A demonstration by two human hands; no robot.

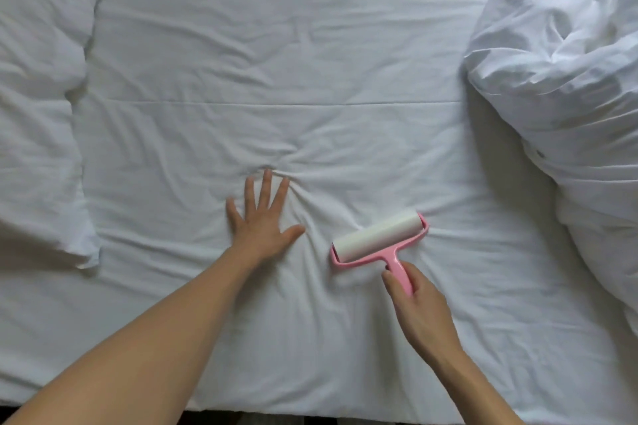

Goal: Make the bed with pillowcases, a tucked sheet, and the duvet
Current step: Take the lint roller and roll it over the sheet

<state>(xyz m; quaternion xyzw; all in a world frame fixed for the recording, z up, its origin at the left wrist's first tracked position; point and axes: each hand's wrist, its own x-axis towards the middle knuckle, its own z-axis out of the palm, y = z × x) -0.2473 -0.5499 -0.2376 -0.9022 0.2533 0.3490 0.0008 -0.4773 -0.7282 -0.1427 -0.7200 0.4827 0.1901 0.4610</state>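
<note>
A white sheet (pixel 276 62) covers the bed, wrinkled around the middle. My left hand (pixel 262 222) presses flat on it with fingers spread, and creases radiate from the fingertips. My right hand (pixel 419 307) grips the pink handle of a lint roller (pixel 378 236), whose white roll lies on the sheet just right of my left hand. A bunched white duvet (pixel 566 79) is heaped on the right side of the bed. White pillows (pixel 38 107) lie along the left.
The near edge of the bed runs along the bottom of the view, with a strip of dark floor (pixel 276 419) below it. A straight seam crosses the sheet beyond my hands.
</note>
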